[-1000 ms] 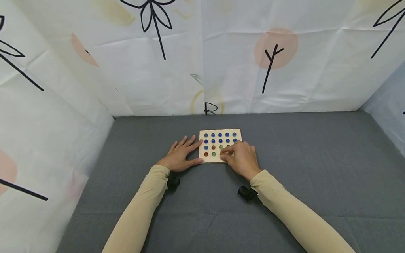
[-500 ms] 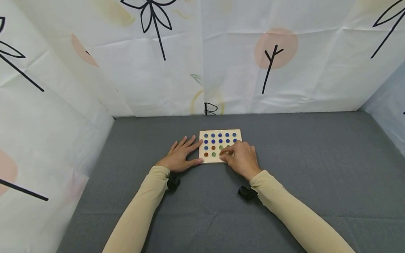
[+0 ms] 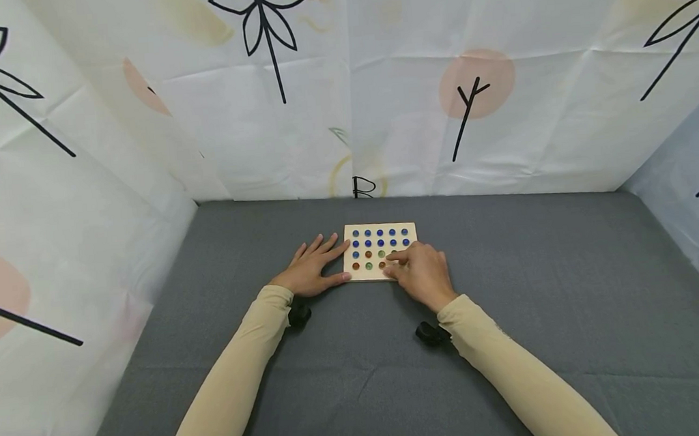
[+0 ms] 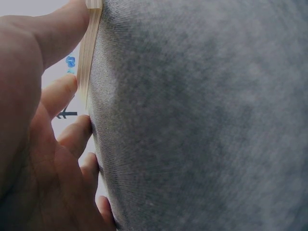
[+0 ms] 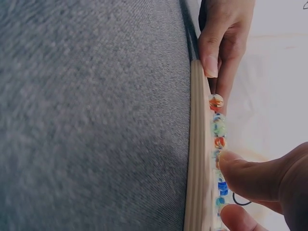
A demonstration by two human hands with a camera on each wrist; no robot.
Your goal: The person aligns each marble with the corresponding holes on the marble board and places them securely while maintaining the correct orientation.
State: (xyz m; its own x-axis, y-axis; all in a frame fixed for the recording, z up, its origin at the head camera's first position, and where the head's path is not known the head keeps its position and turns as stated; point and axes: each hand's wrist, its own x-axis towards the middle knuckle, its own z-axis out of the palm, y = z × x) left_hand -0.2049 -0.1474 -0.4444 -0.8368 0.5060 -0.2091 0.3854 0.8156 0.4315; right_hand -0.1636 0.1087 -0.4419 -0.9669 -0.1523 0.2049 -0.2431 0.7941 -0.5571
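Observation:
A pale wooden board (image 3: 363, 276) lies on the grey cloth, with rows of glass marbles set in it. The far rows hold blue marbles (image 3: 379, 233); the nearer ones show orange-brown and green. My left hand (image 3: 307, 270) lies spread at the board's left edge, thumb and index finger touching it. Over the near right part is my right hand (image 3: 422, 274), thumb and fingers bent but apart. Its fingertips sit just right of an orange-brown marble (image 3: 382, 265) in the front row. In the right wrist view, the thumb (image 5: 240, 173) overlaps the marble row, covering some marbles.
Grey cloth (image 3: 363, 395) covers the tabletop around the board. White fabric walls (image 3: 404, 125) printed with black flowers and twigs stand behind and at both sides. A black wrist camera (image 3: 433, 334) is strapped under the right wrist, another (image 3: 299, 315) under the left.
My right hand has shifted slightly right, uncovering the orange-brown marble in the front row that its fingertips were on. My left hand and the board have stayed in place.

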